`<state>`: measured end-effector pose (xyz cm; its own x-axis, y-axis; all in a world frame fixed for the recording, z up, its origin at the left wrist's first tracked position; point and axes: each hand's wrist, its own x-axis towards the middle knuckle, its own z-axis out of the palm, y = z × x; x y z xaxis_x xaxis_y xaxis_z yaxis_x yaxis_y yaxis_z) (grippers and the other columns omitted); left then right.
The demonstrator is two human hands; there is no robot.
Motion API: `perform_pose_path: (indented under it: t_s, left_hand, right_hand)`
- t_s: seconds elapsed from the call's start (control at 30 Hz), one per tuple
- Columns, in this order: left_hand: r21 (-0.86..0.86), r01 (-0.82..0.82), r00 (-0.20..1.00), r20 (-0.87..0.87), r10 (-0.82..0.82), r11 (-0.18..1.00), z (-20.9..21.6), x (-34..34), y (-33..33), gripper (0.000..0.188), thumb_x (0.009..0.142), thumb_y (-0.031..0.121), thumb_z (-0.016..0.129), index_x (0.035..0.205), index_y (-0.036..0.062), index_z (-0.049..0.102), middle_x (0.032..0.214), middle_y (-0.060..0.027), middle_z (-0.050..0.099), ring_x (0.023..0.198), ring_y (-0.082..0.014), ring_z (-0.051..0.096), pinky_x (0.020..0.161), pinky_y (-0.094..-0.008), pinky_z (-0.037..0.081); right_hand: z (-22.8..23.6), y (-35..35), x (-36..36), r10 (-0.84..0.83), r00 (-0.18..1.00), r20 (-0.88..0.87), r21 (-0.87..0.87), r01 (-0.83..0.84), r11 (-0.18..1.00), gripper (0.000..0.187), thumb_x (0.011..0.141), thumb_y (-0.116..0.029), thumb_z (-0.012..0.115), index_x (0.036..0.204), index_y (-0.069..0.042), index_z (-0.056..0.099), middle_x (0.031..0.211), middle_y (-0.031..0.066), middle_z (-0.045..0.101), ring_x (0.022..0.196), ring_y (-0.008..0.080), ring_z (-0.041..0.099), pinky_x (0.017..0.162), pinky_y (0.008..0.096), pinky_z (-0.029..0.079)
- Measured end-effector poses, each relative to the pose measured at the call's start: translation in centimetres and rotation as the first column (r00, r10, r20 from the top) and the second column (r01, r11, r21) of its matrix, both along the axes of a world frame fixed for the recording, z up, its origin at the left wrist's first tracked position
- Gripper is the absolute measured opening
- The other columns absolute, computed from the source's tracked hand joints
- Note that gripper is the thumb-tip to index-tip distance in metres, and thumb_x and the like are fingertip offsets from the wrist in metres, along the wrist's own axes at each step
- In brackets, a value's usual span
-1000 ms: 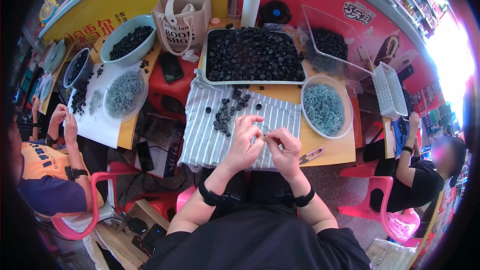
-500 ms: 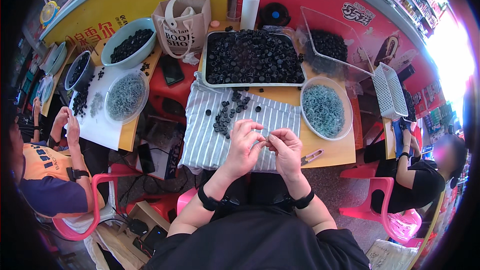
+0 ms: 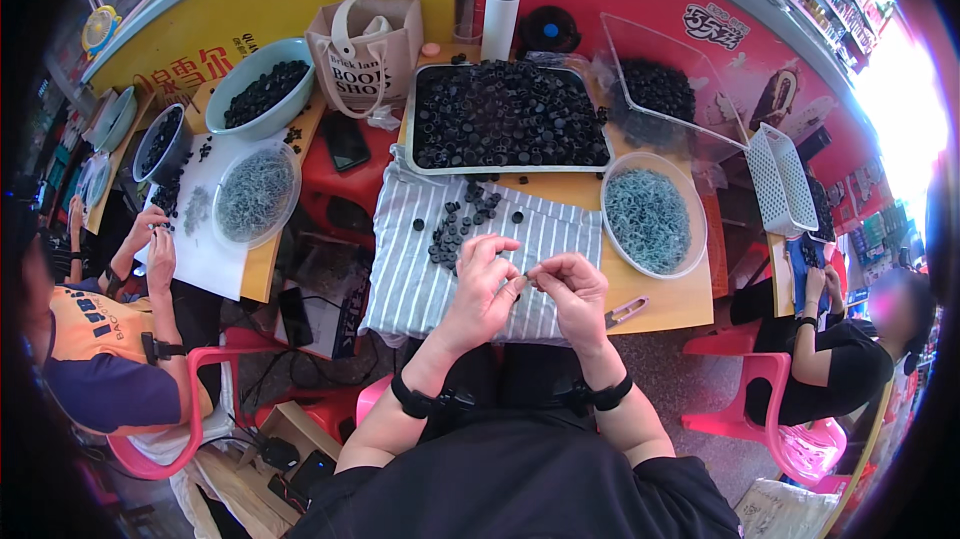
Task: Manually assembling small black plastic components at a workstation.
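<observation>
Over the near edge of a grey striped cloth [image 3: 400,284], my left hand [image 3: 482,289] and my right hand [image 3: 570,291] meet fingertip to fingertip. Both are pinched closed around something tiny between them, too small to make out. Just beyond my left hand lies a loose group of small black round caps [image 3: 452,234] on the cloth. A white tray [image 3: 510,168] heaped with similar black parts stands behind it. To the right of my hands is a round clear tub [image 3: 697,257] of thin bluish-green pieces. Small pink-handled snips [image 3: 628,311] lie near my right hand.
A canvas tote bag [image 3: 362,49], a white bottle [image 3: 501,17] and a black phone [image 3: 344,142] are near the tray. At left, a person [image 3: 115,339] works beside a blue basin [image 3: 262,99] and another tub [image 3: 257,194]. Another person [image 3: 830,349] sits at right by a white basket [image 3: 782,182].
My hands stay together, with the fingertips shifted slightly and the left fingers a little changed in pose. The person at left has brought their hands lower, nearer the table.
</observation>
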<state>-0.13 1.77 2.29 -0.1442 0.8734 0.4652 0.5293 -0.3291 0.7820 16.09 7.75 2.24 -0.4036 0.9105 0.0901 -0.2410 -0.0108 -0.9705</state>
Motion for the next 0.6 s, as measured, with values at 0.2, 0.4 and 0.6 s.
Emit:
perform_pose_path:
  t_s: [0.2, 0.4, 0.6]
  left_hand:
    - [-0.064, 0.036, 0.996, 0.082, -0.031, 0.997, 0.0, -0.1, 0.0, 0.010, 0.088, 0.009, 0.069, 0.083, 0.0049, 0.061, 0.130, -0.0121, 0.058, 0.126, -0.0355, 0.045, 0.109, -0.0473, 0.033]
    - [-0.017, -0.240, 0.957, -0.172, 0.233, 0.971, -2.2, -0.2, -0.4, 0.011, 0.081, 0.010, 0.072, 0.087, 0.0036, 0.065, 0.124, -0.0153, 0.056, 0.126, -0.0380, 0.043, 0.102, -0.0520, 0.033]
    - [0.015, -0.313, 0.915, -0.264, 0.305, 0.950, -2.1, 0.2, -1.1, 0.020, 0.079, 0.011, 0.073, 0.096, 0.0028, 0.068, 0.126, -0.0164, 0.054, 0.128, -0.0411, 0.041, 0.102, -0.0527, 0.033]
  right_hand:
    - [0.3, 0.0, 0.2, -0.205, 0.974, 0.092, 0.272, 0.173, 0.947, 0.012, 0.090, 0.011, 0.065, 0.096, 0.000, 0.066, 0.090, 0.0042, 0.069, 0.084, 0.0098, 0.066, 0.077, 0.0245, 0.053]
    - [-1.9, 0.7, 0.3, -0.291, 0.877, 0.382, 0.517, 0.058, 0.854, 0.011, 0.084, 0.010, 0.068, 0.089, 0.000, 0.066, 0.081, 0.0110, 0.067, 0.077, 0.0212, 0.067, 0.070, 0.0301, 0.052]
    - [-1.8, 0.7, -0.7, -0.347, 0.850, 0.397, 0.632, 0.020, 0.775, 0.013, 0.080, 0.011, 0.067, 0.085, 0.000, 0.065, 0.079, 0.0144, 0.065, 0.075, 0.0316, 0.065, 0.066, 0.0368, 0.050]
